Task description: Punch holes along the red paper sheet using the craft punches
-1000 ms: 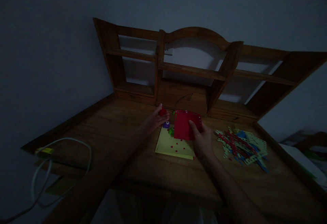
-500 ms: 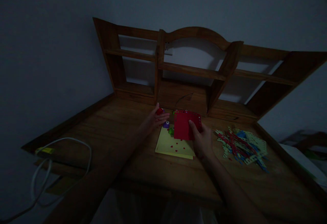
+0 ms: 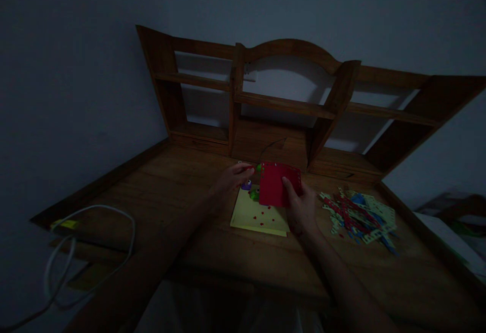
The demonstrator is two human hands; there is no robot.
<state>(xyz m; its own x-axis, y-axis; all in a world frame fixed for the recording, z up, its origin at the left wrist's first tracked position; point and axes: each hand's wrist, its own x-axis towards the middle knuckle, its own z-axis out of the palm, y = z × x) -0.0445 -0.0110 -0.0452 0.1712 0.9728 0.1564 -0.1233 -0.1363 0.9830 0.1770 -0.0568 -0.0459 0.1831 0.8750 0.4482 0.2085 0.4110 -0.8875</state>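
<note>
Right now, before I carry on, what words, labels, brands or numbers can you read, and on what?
No readable text anywhere.
Yellow paper: small red shapes, no legible words.
Red card in the right hand: edge marks too small to make out.
Wall socket: too dark for any label.

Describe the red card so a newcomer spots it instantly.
Find the wooden desk, then the arched middle of the shelf unit. Below that arch, the right hand holds the red card, which partly hides a yellow sheet. Unlike that heart-dotted sheet, its middle is plain red, with small marks along the top edge.
</note>
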